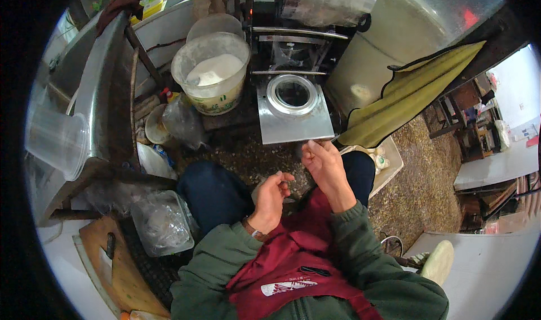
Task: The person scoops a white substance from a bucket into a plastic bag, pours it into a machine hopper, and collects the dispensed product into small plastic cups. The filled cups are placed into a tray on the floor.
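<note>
A cup-sealing machine stands before me, with its metal tray [291, 127] slid out. A round holder ring [292, 94] sits in the tray, and its opening looks dark and empty. My right hand [325, 163] is at the tray's front edge, fingertips bent close to the underside. Whether it grips the edge is hard to tell. Over my lap, my left hand [270, 201] holds nothing, its fingers loosely curved and apart from the thumb. A roll of clear film [327, 3] is mounted at the machine's top.
Left of the machine is a plastic bucket [211, 98] with white granules. Stacked clear plastic cups [59, 142] lie on a metal counter at left. An olive cloth [405, 98] hangs at right, above a cream bin [393, 159] holding white items. A bagged container [165, 227] stands by my left knee.
</note>
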Demonstrator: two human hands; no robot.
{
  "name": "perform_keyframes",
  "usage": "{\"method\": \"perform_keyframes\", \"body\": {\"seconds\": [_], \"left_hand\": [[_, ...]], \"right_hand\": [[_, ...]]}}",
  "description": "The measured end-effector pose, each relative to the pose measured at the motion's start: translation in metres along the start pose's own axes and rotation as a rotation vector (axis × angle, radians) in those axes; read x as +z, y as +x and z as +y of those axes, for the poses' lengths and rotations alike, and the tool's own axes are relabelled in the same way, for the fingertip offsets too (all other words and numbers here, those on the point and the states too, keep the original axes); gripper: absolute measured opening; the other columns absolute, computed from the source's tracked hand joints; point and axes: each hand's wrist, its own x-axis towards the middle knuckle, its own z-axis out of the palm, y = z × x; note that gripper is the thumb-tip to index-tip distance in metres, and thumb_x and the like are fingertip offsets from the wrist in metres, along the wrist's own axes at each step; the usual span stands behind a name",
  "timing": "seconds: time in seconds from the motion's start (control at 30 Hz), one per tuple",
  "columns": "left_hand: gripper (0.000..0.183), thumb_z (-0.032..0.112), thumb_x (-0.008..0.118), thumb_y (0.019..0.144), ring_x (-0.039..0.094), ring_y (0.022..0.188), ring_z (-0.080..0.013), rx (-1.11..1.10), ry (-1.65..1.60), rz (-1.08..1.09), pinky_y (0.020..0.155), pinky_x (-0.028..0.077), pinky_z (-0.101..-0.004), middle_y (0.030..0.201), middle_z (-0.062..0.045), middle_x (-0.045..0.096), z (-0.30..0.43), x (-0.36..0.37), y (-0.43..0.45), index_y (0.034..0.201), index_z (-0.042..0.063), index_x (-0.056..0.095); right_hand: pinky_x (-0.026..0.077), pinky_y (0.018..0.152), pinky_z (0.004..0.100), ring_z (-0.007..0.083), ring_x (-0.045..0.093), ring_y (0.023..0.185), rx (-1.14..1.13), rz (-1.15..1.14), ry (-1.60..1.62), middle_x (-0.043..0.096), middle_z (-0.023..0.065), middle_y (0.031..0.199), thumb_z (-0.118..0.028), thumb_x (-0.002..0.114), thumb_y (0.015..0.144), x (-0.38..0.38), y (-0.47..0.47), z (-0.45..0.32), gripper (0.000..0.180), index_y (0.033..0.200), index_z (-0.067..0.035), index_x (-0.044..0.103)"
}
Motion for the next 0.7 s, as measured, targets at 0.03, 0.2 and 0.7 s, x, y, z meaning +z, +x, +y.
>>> {"method": "perform_keyframes", "body": {"seconds": [0.03,0.2,0.7], "left_hand": [[0.02,0.03,0.059,0.103,0.053,0.088,-0.0145,-0.013,0.026,0.014,0.079,0.046,-0.0329,0.101,-0.004,0.066,0.0,0.001,0.0,0.094,0.012,0.058],[0.019,0.03,0.059,0.103,0.052,0.087,-0.0121,-0.032,0.009,-0.014,0.079,0.046,-0.0309,0.105,-0.003,0.068,-0.002,0.003,-0.001,0.098,0.011,0.061],[0.021,0.027,0.056,0.101,0.051,0.085,-0.0155,-0.065,0.0,0.025,0.079,0.044,-0.0334,0.101,-0.004,0.065,-0.006,0.002,-0.001,0.106,0.008,0.064]], "right_hand": [[0.05,0.076,0.0276,0.0122,0.058,0.086,-0.007,-0.029,0.015,0.063,0.0053,0.102,-0.009,0.067,0.101,0.0,0.001,0.0,0.024,0.122,-0.004,0.056],[0.05,0.077,0.0276,0.0124,0.059,0.087,0.001,-0.02,0.029,0.065,0.0067,0.103,-0.01,0.068,0.1,-0.001,0.009,-0.001,0.023,0.119,-0.002,0.058],[0.054,0.072,0.0253,0.0105,0.065,0.084,0.206,-0.19,-0.497,0.073,0.0053,0.103,-0.011,0.066,0.103,0.031,-0.003,0.01,0.026,0.127,0.0,0.068]]}}
